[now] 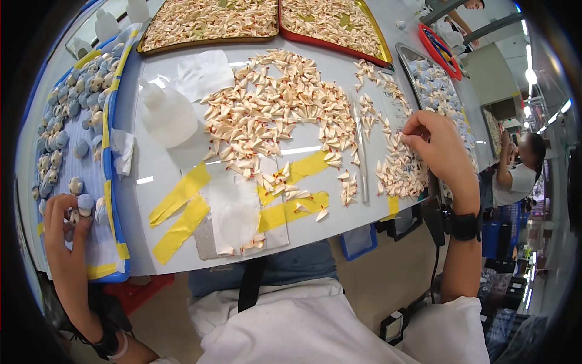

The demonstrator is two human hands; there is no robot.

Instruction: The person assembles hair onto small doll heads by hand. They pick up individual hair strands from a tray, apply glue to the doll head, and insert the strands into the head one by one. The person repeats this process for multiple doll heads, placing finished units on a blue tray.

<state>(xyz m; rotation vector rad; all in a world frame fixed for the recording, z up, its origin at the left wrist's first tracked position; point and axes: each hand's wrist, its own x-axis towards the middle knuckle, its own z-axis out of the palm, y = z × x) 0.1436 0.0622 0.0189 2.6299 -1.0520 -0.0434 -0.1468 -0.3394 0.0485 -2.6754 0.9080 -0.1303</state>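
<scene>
At the lower left, my left hand [60,239] curls its thumb and fingers round a small round blue-and-cream piece [85,204]. That hand is over a blue-rimmed tray [108,161] lined with pale cloth, where many similar pieces [81,148] lie. My right hand [441,145] is on the right side of the table, thumb and index finger pinched together. Whatever its fingertips hold is too small to make out. Below them lies a cluster of small cream pointed pieces [397,173] with red ends. A larger heap of these pointed pieces [267,106] covers the middle.
Two trays, one gold-rimmed [209,43] and one red-edged [336,50], hold more pointed pieces at the back. A translucent bottle [168,118] stands left of the heap. A clear rod [361,158] divides the pieces. Another person [515,173] is at far right.
</scene>
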